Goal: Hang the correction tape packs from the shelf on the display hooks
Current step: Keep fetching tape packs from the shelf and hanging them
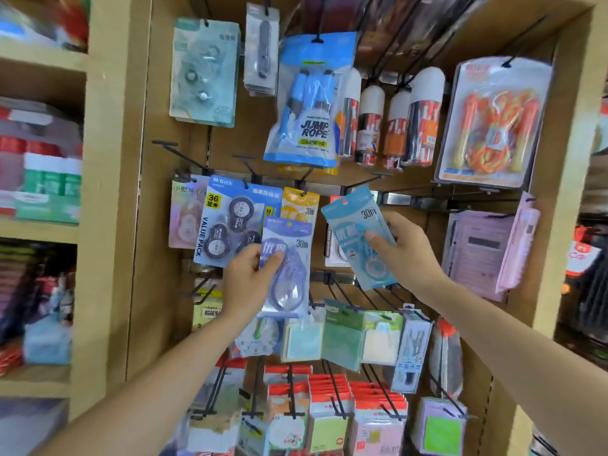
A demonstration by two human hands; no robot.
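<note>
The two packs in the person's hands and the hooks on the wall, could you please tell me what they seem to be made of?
Purple pack, left hand: printed card under a glossy clear plastic blister, judging by the glare. Blue pack, right hand: likely the same, with sheen over the tape. Hooks: thin, dark, probably coated metal wire.

Bright, even indoor light; soft motion blur throughout, wide-angle bending and smearing at the edges

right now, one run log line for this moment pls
left hand: holds purple correction tape pack | right hand: holds tilted light-blue correction tape pack | neither pack on a black display hook yet
</note>
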